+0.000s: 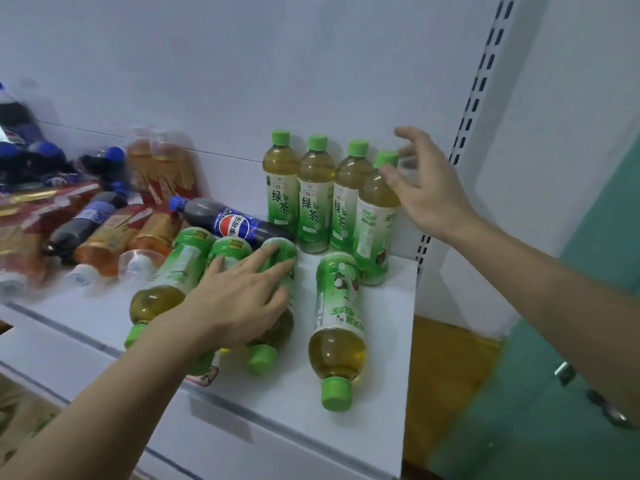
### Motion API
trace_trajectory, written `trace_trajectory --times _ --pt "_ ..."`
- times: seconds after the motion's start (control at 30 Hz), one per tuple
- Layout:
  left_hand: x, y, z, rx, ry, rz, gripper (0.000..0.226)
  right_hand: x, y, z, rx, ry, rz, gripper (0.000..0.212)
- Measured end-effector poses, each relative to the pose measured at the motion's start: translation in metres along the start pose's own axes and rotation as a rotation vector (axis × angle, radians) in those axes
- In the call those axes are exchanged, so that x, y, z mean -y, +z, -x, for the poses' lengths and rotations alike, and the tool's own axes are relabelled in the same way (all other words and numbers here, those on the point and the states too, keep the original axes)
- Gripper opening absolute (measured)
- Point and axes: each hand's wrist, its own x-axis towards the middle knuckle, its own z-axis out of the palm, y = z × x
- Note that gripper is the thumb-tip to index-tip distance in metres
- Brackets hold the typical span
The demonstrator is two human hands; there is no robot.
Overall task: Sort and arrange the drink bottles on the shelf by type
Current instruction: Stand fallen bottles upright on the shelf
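We see the left hand [242, 299] flat, fingers spread, pressing on lying green tea bottles [277, 271] at the shelf [381, 358] front, while the right hand [426, 188], fingers wide and relaxed, touches the rightmost of four standing green tea bottles [375, 216], cola bottle [232, 221] lying behind.

Blurred cola bottles [31, 161] at left; left hand [239, 299] hides a green tea bottle [277, 327].
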Motion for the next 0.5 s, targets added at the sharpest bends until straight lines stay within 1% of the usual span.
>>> trace_trajectory --times 0.03,0.07,0.1,0.13,0.17,0.2,0.23,0.27,0.3,0.33,0.4,0.43,0.47,0.5 --pt "0.001 0.001 0.0 -0.004 0.001 0.002 0.074 0.008 -0.005 0.013 -0.06 -0.096 0.035 0.048" --pt "0.003 0.002 0.0 -0.014 0.004 0.001 0.073 0.016 -0.012 0.03 -0.087 -0.211 0.047 0.049" --pt "0.004 0.003 -0.001 -0.027 0.008 -0.001 0.071 0.024 -0.017 0.051 -0.032 -0.32 0.048 0.053" --pt "0.005 0.005 -0.002 -0.04 0.012 -0.003 0.068 0.03 -0.02 0.076 0.102 -0.406 0.055 0.06" --pt "0.006 0.006 -0.002 -0.055 0.014 -0.004 0.064 0.037 -0.018 0.1 0.271 -0.47 0.102 0.069" --pt "0.007 0.007 -0.003 -0.069 0.015 -0.005 0.062 0.041 -0.011 0.123 0.438 -0.53 0.194 0.078" --pt "0.007 0.009 -0.003 -0.083 0.016 -0.008 0.061 0.043 -0.002 0.141 0.569 -0.597 0.304 0.086" --pt "0.007 0.01 -0.004 -0.093 0.018 -0.013 0.061 0.043 0.007 0.155 0.648 -0.659 0.398 0.088" --pt "0.007 0.011 -0.003 -0.098 0.017 -0.013 0.063 0.042 0.018 0.165 0.687 -0.711 0.459 0.083" --pt "0.007 0.012 -0.003 -0.105 0.016 -0.011 0.066 0.042 0.026 0.171 0.694 -0.757 0.476 0.07" --pt "0.007 0.013 -0.002 -0.124 0.016 -0.003 0.068 0.044 0.036 0.173 0.627 -0.829 0.444 0.037" --pt "0.006 0.012 -0.001 -0.134 0.02 0.004 0.068 0.046 0.037 0.168 0.572 -0.85 0.422 0.025" --pt "0.006 0.011 -0.001 -0.144 0.032 0.015 0.068 0.05 0.036 0.162 0.518 -0.857 0.39 0.019" --pt "0.007 0.007 0.0 -0.147 0.051 0.031 0.07 0.056 0.033 0.151 0.477 -0.843 0.339 0.019"
